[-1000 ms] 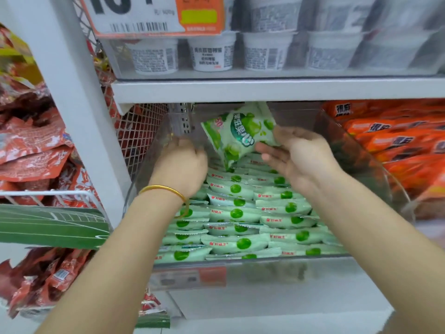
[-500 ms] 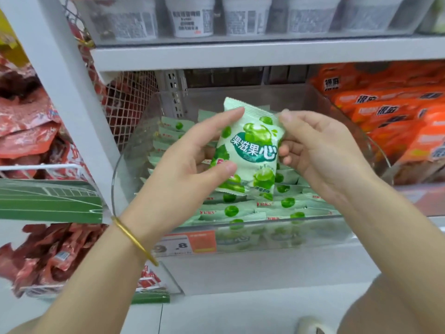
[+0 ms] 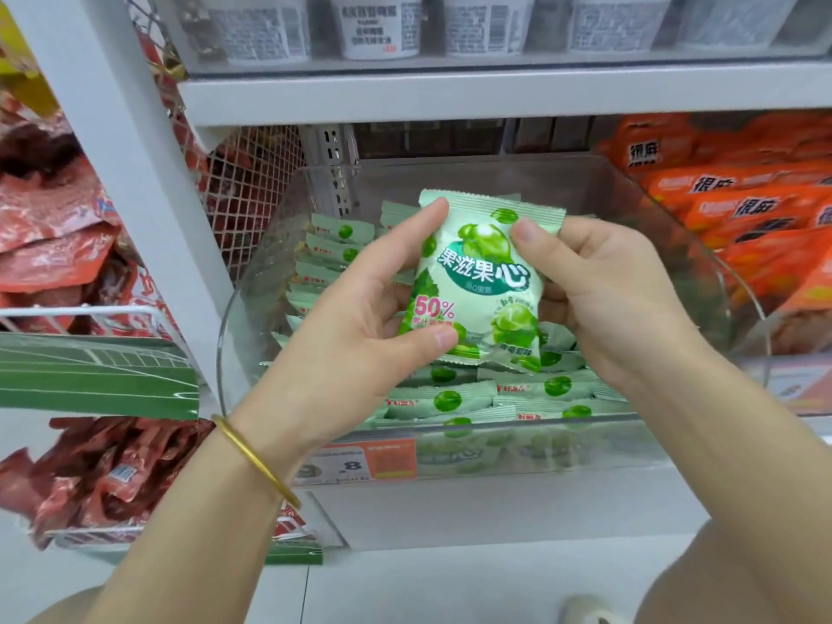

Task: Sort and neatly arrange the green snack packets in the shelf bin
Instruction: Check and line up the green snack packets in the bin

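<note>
left fingers [image 3: 416, 229]: pinching the held packet [image 3: 481, 281] at its frame-left edge, thumb low, forefinger high
right fingers [image 3: 529, 231]: gripping the frame-right edge
packet axis: upright, print toward the camera, mid-frame
bin [image 3: 585, 182]: just behind and below
filed packets [image 3: 450, 398]: on edge, long axis across frame

**Bin [image 3: 702, 272], access:** the mouth is being left open from the front and above, and height is being limited by the upper shelf [image 3: 495, 92].
**Floor:** it is being covered by rows of green packets [image 3: 450, 398], reaching far back on the left.
**Middle airspace:** it is being taken up by the left hand [image 3: 360, 326], the right hand [image 3: 603, 290] and the held packet [image 3: 477, 281].
**Sides:** passage is being blocked by the clear walls, with wire mesh [image 3: 252, 182] to the left and orange packets [image 3: 743, 209] to the right.
</note>
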